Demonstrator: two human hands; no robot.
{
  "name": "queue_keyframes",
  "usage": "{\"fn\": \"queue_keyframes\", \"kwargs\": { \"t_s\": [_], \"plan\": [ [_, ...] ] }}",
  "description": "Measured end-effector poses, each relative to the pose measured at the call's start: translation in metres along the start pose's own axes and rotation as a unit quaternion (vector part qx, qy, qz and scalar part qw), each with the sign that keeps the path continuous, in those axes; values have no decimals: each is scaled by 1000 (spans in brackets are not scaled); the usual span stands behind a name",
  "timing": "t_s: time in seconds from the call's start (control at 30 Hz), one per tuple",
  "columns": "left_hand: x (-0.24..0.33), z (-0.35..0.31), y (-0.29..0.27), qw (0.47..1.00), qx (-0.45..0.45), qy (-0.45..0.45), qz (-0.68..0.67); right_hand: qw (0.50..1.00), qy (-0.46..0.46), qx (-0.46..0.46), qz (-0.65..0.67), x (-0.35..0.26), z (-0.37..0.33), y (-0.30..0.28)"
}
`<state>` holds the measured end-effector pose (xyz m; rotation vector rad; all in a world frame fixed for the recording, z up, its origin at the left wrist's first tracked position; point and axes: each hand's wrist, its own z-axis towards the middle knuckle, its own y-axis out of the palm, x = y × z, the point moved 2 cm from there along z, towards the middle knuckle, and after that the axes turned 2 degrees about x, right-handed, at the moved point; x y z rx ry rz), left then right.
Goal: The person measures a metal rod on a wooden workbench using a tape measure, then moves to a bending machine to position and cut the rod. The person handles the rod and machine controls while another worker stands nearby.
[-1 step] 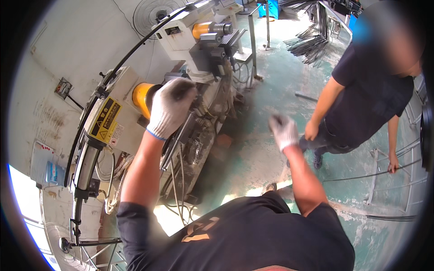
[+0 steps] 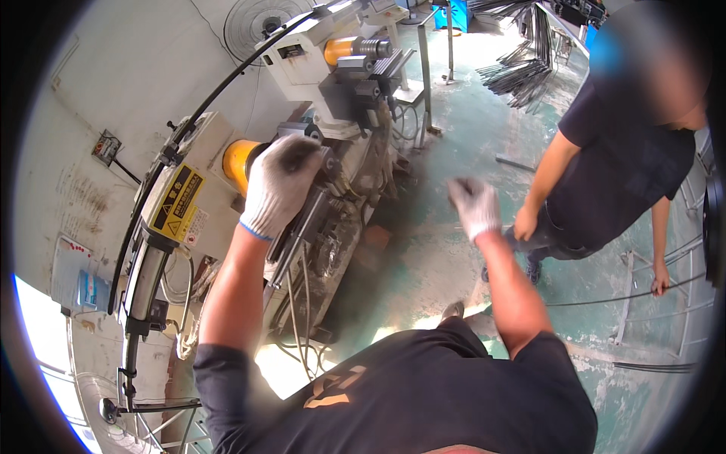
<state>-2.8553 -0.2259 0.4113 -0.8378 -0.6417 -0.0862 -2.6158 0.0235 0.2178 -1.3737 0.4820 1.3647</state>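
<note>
My left hand (image 2: 278,181), in a white knit glove with dirty fingertips, lies on a dark clamp block (image 2: 327,163) of a pipe-bending machine (image 2: 344,83), its fingers curled over the block. A yellow cylinder (image 2: 236,160) sits just left of that hand. A long black curved tube (image 2: 219,94) runs along the machine's left side. My right hand (image 2: 474,206), also gloved, hangs blurred in the air over the green floor (image 2: 454,136), holding nothing. It is apart from the machine.
Another person in a dark shirt (image 2: 620,166) stands at the right, one hand on a thin wire frame (image 2: 665,284). Metal rods (image 2: 522,72) lie piled at the back. A yellow warning label (image 2: 175,200) and cables (image 2: 299,303) are on the machine; a fan (image 2: 261,26) stands behind.
</note>
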Motion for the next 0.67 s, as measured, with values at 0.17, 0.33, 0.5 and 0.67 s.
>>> {"fn": "queue_keyframes", "kwargs": {
  "t_s": [0.17, 0.33, 0.5, 0.67],
  "plan": [
    [-44, 35, -48, 993, 20, 22, 118, 986, -164, -30, 31, -110, 158, 52],
    [-91, 118, -59, 980, 83, -9, 182, 969, -234, -30, -79, -167, 357, 107],
    [-142, 230, -66, 932, 145, -13, 333, 948, -272, 2, -166, -193, 599, 192],
    [-252, 337, -89, 850, 127, -211, 465, 940, -252, 2, -230, -197, 799, 303]
  ]
}}
